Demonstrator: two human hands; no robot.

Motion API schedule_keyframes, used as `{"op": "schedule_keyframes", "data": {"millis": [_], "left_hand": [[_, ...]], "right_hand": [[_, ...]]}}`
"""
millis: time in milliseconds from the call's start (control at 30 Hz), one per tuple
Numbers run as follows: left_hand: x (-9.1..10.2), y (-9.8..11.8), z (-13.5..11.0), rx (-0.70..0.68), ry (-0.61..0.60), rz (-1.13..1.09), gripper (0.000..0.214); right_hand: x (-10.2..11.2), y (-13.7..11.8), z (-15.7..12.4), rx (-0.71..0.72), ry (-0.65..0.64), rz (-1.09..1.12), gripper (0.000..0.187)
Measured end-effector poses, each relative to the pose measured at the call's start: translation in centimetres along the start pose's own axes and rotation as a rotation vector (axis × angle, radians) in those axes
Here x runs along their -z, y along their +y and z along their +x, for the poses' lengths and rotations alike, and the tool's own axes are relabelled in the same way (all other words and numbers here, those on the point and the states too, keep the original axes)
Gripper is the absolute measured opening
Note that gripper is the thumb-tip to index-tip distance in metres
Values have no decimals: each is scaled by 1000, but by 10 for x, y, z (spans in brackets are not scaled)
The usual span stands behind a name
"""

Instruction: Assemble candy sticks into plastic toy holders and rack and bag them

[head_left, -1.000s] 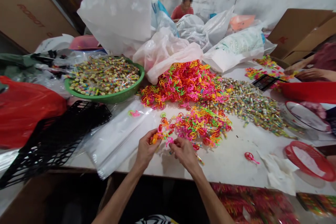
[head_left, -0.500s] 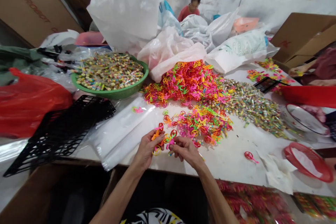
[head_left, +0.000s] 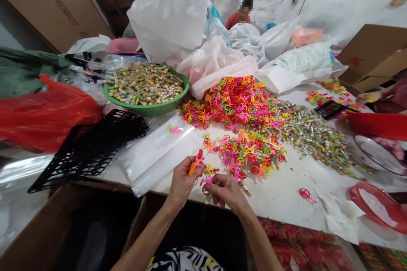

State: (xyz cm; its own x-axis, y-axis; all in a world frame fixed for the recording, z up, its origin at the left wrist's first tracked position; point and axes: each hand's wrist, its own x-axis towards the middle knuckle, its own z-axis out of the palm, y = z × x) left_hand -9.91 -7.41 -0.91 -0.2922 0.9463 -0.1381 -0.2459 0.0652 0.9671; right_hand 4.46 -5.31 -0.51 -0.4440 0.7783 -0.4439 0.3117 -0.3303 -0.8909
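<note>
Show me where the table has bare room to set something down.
Bare tabletop lies between the right hand, the nearer plastic pile and the lone red-pink piece. The left is crowded with clear sleeves, black grids and a green basin.

We record plastic pieces (head_left: 252,152) in pink, red, orange, yellow and green; basin (head_left: 159,109) green; mesh trays (head_left: 89,148) black; plastic bag (head_left: 63,112) red; wearer's clothing (head_left: 187,260) black-and-white patterned, touched with yellow.

head cam | worn on head | faces fwd+dwn | nr/abv tbl (head_left: 273,192)
</note>
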Motion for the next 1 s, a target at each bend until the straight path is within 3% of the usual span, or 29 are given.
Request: {"op": "schedule_keyframes", "data": {"millis": [167, 267, 400, 600, 767, 1000], "left_hand": [[6, -5, -5, -145, -89, 126, 24], [10, -3, -3, -58, -152, 46, 24], [12, 3, 0, 166, -159, -96, 32], [3, 3, -6, 204, -96, -35, 41], [3, -9, -3, -13, -26, 71, 26], [1, 0, -4, 76, -43, -91, 25]], "right_hand": [[11, -2, -1, -67, -196, 10, 30], [20, -1, -1, -75, -318, -35, 31], [20, -1, -4, 101, -75, -198, 24], [9, -1, -10, 97, 67, -196, 26], [11, 4, -10, 43, 61, -132, 29], [11, 3, -9, 5, 10, -83, 30]]}}
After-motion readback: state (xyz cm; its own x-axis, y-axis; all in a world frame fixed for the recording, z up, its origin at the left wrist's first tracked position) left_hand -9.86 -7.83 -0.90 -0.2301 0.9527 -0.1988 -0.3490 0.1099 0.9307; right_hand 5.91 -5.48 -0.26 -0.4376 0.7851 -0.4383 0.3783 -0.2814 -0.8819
